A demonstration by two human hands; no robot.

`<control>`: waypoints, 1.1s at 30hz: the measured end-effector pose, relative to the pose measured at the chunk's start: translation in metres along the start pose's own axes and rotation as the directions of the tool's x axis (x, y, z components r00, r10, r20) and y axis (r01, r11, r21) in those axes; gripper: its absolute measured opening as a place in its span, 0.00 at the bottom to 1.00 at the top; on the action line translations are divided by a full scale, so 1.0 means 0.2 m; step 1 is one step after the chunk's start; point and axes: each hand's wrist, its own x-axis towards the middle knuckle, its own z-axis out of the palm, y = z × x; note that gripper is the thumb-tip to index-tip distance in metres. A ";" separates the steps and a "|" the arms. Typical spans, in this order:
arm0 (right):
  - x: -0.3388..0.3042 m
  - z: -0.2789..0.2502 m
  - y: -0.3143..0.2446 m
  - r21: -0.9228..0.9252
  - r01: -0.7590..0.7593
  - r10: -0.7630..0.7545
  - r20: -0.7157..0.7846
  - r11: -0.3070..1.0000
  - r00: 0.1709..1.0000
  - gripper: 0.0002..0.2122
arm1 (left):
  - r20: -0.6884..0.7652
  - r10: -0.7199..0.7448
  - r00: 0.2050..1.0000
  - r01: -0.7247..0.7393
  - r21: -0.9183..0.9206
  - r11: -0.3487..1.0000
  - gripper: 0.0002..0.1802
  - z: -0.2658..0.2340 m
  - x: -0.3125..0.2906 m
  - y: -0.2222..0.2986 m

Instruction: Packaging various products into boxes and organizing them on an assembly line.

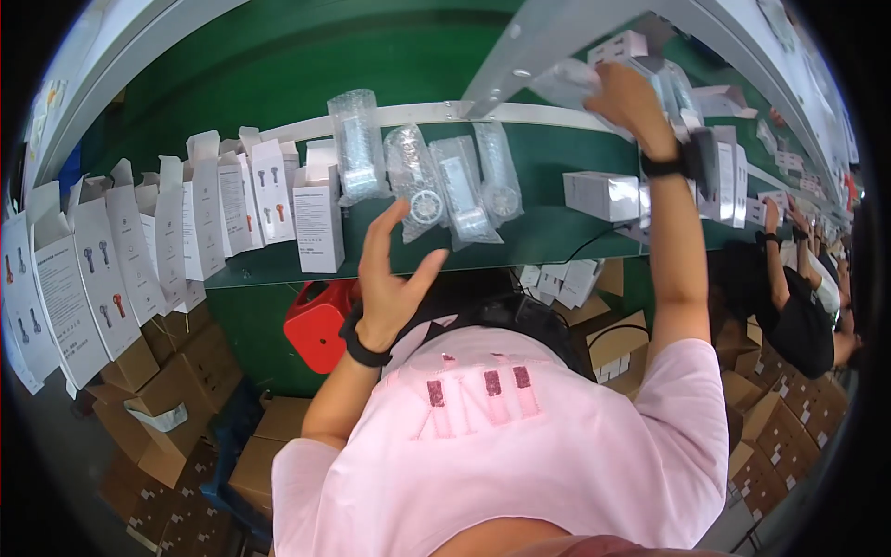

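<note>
My left hand (pixel 385 292) is held over the table's near edge, thumb and fingers spread, with nothing in it. Just beyond its fingertips, several bubble-wrapped pieces lie side by side on the green table. One wrapped piece (pixel 416 176) shows a round white end like a small handheld fan; a longer wrapped piece (pixel 357 148) lies left of it. My right hand (pixel 633 107) reaches far to the right, its fingers closed on a clear bubble-wrapped piece (pixel 564 85), blurred by motion. A white box (pixel 599 197) lies on the table below my right wrist.
Open white boxes (pixel 121 251) with printed pictures stand in a row at the left. A white metal frame post (pixel 524 56) slants over the table. A red stool (pixel 320 330) and brown cartons (pixel 200 371) stand below. Co-workers (pixel 803 278) sit at the far right.
</note>
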 end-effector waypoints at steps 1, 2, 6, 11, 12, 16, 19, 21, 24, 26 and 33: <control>-0.15 -0.16 0.00 0.021 0.013 -0.015 0.098 1.000 0.995 0.19 | 0.083 0.061 0.995 -0.055 -0.066 0.996 0.46 0.04 0.05 0.03; -0.29 -0.28 -0.01 0.048 0.025 -0.034 0.197 0.999 0.980 0.22 | 0.117 0.140 0.983 -0.127 -0.114 0.985 0.52 0.09 0.12 0.08; -0.67 -0.54 -0.11 0.452 0.299 -0.407 0.164 0.840 0.899 0.24 | 0.232 0.327 0.916 -0.278 -0.220 0.935 0.53 0.24 0.31 0.33; -0.87 -0.60 -0.24 0.464 0.325 -0.144 -0.383 0.824 0.912 0.39 | 0.254 0.399 0.881 -0.310 -0.328 0.893 0.34 0.21 0.22 0.31; -0.93 -0.65 -0.21 0.547 0.336 -0.087 -0.431 0.767 0.898 0.35 | 0.223 0.388 0.894 -0.299 -0.347 0.889 0.34 0.20 0.21 0.32; -1.00 -0.61 -0.28 0.500 0.448 -0.168 -0.507 0.741 0.845 0.23 | 0.182 0.251 0.951 -0.159 -0.409 0.898 0.34 0.11 0.09 0.29; -0.95 -0.54 -0.43 0.286 0.646 -0.406 -0.585 0.707 0.703 0.17 | 0.252 0.061 0.966 0.138 -0.700 0.701 0.36 0.11 0.03 0.28; -0.93 -0.54 -0.59 0.200 0.691 -0.501 -0.554 0.695 0.664 0.16 | 0.461 -0.026 0.887 0.452 -0.855 0.255 0.42 0.11 0.00 0.29; -0.91 -0.51 -0.73 0.143 0.681 -0.496 -0.581 0.718 0.645 0.18 | 0.668 0.073 0.740 0.672 -0.736 -0.080 0.45 0.06 -0.02 0.29; -0.88 -0.50 -0.78 0.207 0.662 -0.386 -0.674 0.720 0.630 0.19 | 0.666 0.014 0.745 0.665 -0.742 -0.079 0.45 0.05 -0.04 0.25; -0.76 -0.51 -0.85 0.238 0.731 -0.460 -0.644 0.639 0.612 0.20 | 0.644 0.122 0.755 0.625 -0.651 -0.429 0.44 0.01 -0.02 0.18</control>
